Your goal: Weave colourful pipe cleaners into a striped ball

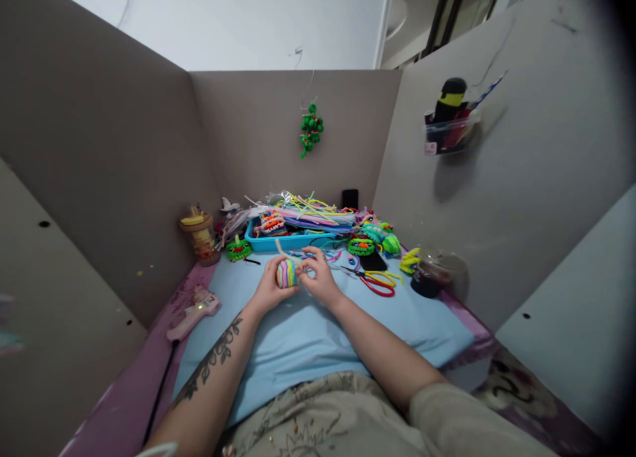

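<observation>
Wrapped round a small ball striped in pastel pipe cleaners, my left hand holds it over the blue cloth. My right hand is at the ball's right side, its fingers pinched together; what sits between them is too small to make out. A pale pipe cleaner end sticks up above the ball. To the right of my right hand lie red-handled scissors and yellow-handled scissors. Several loose pipe cleaner pieces lie just beyond my hands.
A blue tray heaped with pipe cleaners stands at the back. Left are a pink glue gun, a green figure and a jar. Right are several fuzzy figures and a dark cup. Grey panels enclose the table.
</observation>
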Motion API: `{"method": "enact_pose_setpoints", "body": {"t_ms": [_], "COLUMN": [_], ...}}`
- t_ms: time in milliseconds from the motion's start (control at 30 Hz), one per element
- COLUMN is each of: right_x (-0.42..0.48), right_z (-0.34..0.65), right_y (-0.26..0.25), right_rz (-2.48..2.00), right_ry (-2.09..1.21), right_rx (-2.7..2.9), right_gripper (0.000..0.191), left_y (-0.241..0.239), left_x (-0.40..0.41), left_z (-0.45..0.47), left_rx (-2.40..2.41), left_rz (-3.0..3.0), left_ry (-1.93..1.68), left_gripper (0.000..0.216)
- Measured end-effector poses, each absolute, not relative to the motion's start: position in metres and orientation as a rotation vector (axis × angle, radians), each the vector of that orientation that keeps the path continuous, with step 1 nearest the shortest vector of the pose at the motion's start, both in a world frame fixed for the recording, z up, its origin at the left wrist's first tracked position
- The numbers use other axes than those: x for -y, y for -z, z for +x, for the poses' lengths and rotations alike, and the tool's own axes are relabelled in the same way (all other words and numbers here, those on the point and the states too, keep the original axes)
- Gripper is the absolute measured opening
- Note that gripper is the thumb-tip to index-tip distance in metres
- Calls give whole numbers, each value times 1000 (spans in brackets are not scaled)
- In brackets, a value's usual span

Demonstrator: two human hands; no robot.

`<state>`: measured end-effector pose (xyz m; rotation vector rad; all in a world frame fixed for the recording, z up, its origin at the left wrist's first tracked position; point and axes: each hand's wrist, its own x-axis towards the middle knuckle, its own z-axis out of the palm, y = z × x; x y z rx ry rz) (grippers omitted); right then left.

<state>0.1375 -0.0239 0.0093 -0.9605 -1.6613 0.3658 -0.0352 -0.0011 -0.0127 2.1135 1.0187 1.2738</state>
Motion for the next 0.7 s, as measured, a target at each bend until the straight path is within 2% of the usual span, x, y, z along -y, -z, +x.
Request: {"method": "enact_pose_setpoints", "body": {"t_ms": [267,700], "right_x": [9,6], "right_z": [145,139], "right_y": [-9,-4], "right_rz": [-953,-961], "right_ry": [-665,-509], "right_rx": [1537,1497], "right_gripper": [13,15], "left_y": [8,9], "left_x": [8,10], "left_z": [-34,-31], "left_rx": [-919,-809], "left_rz": [2188,2042], "left_ry": [-1128,-1124], "left_gripper": [71,75]}}
